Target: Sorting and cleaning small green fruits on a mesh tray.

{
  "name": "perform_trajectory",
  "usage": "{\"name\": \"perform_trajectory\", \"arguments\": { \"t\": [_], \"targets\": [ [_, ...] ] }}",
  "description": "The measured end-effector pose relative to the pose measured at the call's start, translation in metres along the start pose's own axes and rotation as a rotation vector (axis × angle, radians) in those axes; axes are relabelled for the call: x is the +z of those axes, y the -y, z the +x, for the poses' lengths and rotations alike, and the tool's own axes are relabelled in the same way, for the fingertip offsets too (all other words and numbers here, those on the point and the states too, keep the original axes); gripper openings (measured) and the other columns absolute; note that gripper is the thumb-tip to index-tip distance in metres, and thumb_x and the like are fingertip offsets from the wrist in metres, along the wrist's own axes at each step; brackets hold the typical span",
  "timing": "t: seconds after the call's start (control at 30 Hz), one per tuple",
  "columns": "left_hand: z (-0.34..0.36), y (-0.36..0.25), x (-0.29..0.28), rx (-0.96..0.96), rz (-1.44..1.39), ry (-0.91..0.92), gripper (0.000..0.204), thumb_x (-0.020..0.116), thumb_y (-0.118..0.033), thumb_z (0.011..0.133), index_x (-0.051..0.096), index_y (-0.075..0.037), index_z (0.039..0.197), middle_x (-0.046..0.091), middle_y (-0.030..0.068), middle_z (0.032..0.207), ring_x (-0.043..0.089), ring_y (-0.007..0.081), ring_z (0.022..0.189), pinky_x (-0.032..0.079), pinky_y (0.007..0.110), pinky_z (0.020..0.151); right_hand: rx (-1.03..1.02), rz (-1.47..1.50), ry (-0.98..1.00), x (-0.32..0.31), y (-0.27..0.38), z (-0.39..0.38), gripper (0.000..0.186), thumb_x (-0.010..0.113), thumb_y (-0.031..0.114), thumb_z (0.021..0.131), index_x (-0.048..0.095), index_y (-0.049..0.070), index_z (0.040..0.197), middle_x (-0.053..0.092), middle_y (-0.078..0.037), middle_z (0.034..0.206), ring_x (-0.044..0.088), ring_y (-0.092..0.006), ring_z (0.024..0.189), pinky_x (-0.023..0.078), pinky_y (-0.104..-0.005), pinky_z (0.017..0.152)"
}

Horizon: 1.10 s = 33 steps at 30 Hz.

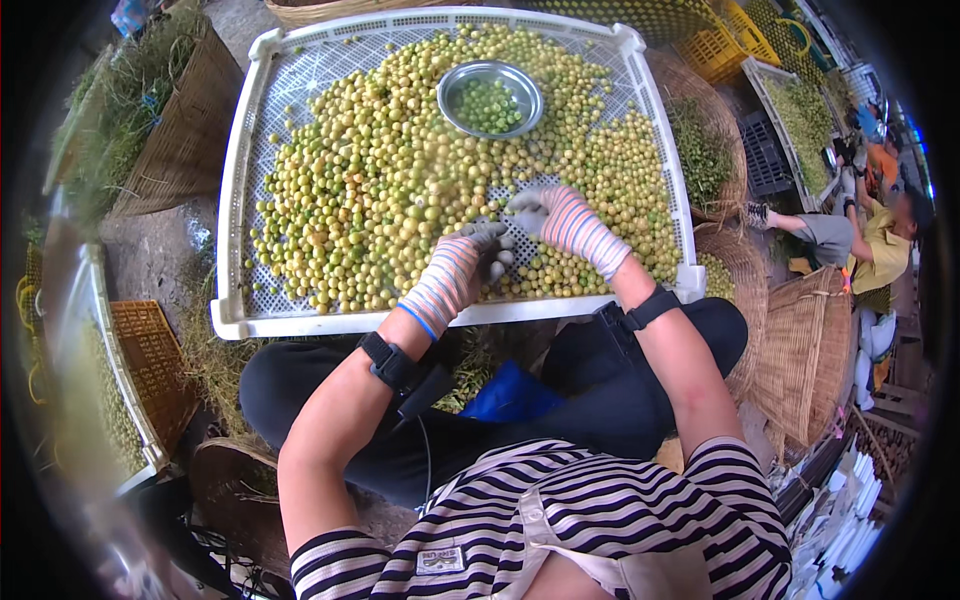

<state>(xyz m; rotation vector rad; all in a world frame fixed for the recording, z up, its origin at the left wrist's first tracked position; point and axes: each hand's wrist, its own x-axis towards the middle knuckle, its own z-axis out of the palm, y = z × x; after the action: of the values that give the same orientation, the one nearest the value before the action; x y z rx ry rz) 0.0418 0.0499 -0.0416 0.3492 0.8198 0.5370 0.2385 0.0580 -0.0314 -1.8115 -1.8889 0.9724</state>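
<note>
Mostly yellow-green, with some deeper green and a few orange-tinged ones, small round fruits (370,180) cover most of a white mesh tray (300,326) in the head view. They lie thickly at the left and centre, smaller-looking toward the right, with a bare patch of mesh near the hands. A shiny metal bowl (495,67) sits among them toward the far side, holding greener pieces (487,105).

Both hands wear striped gloves with grey fingers. The left hand (470,264) is curled low over the near middle of the tray, its thumb and fingers only narrowly apart; the right hand (560,220) is just beside it, fingers bent inward and close together. Whether either one grips a fruit cannot be told.

The tray's near edge lies before the person's crossed legs (690,345) in dark trousers. Around it stand a wicker basket (172,160) of green stalks at the left, a yellow crate (745,40) at the far right, and a tall woven basket (800,350) near another person (885,255) in a yellow top.
</note>
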Motion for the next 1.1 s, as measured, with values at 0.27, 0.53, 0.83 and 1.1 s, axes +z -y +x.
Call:
{"name": "perform_trajectory", "arguments": {
  "t": [0.27, 0.53, 0.83, 1.1],
  "targets": [
    [-0.005, -0.006, 0.015, 0.033, 0.038, 0.048, 0.022, 0.051, -0.012, 0.092, 0.057, -0.001, 0.110, 0.060, 0.0032, 0.080, 0.055, 0.0129, 0.065, 0.044, 0.023, 0.054, -0.224, -0.745, 0.002, -0.039, -0.043, 0.029, 0.051, 0.058, 0.029, 0.082, 0.046, 0.020, 0.131, 0.036, -0.015, 0.140, 0.035, -0.0350, 0.128, 0.030, -0.0474, 0.105],
    [-0.023, -0.008, 0.022, 0.005, 0.159, 0.039, 0.017, 0.053, -0.016, 0.092, 0.061, -0.003, 0.101, 0.059, 0.0015, 0.074, 0.053, 0.0127, 0.059, 0.044, 0.024, 0.052, 0.052, -0.535, 0.049, -0.117, -0.058, 0.050, 0.048, 0.054, 0.012, 0.084, 0.048, 0.020, 0.131, 0.044, -0.015, 0.136, 0.042, -0.0315, 0.124, 0.034, -0.0354, 0.104],
    [-0.017, -0.003, 0.022, -0.022, 0.138, -0.005, 0.015, 0.054, -0.016, 0.091, 0.061, -0.005, 0.098, 0.060, 0.0017, 0.070, 0.054, 0.0114, 0.050, 0.042, 0.023, 0.040, 0.013, -0.860, 0.082, -0.095, -0.078, 0.084, 0.054, 0.046, 0.031, 0.090, 0.032, 0.021, 0.141, 0.028, -0.012, 0.147, 0.028, -0.0326, 0.134, 0.028, -0.0431, 0.108],
    [-0.014, -0.006, 0.021, -0.042, 0.142, 0.019, 0.016, 0.052, -0.015, 0.092, 0.060, -0.004, 0.101, 0.060, 0.0017, 0.070, 0.055, 0.0119, 0.050, 0.043, 0.023, 0.041, -0.101, -0.656, -0.100, -0.083, -0.031, 0.021, 0.022, 0.061, 0.025, 0.080, 0.068, 0.018, 0.100, 0.060, -0.009, 0.111, 0.055, -0.0298, 0.103, 0.044, -0.0438, 0.089]
  ]
}}
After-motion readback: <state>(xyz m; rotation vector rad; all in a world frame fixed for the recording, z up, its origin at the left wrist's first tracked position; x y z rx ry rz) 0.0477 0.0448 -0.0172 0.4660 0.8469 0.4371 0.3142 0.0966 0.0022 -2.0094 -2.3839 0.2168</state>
